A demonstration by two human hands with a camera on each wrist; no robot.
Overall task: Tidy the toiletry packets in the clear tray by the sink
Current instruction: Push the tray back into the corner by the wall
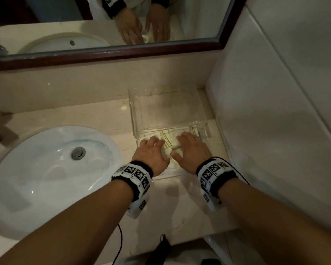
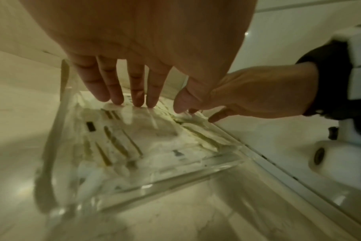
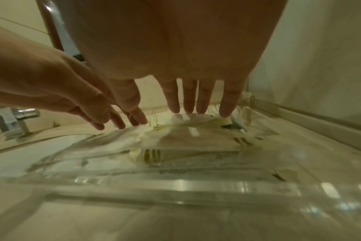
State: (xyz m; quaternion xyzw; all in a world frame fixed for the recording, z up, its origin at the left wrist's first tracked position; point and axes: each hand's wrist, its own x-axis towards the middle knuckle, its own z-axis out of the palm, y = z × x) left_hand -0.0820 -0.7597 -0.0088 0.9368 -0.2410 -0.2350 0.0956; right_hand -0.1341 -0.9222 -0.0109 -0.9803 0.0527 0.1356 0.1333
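Both grips were released: the left hand (image 1: 151, 152) and right hand (image 1: 191, 150) lay flat, straight fingers (image 2: 115, 91) pressing the packets (image 1: 169, 142) in the tray (image 1: 136, 111), at the sink's (image 1: 46, 169) 3 o'clock on the table (image 1: 103, 115).

The room is dim and yellowish, the brightest patch falling inside the clear tray (image 1: 135, 111) on the right, where the toiletry packets (image 1: 167, 139) glow pale, while the sink (image 1: 46, 169) on the left carries small white glints and the near forearms sit in brown shade. Soft shadows of the wrists lie on the counter (image 1: 103, 115) just near of the tray, and the far mirror (image 1: 65, 35) is murky. Both wrist views are smeared and bowed at the edges, the close palms out of focus, with streaks of glare along the tray's near wall.
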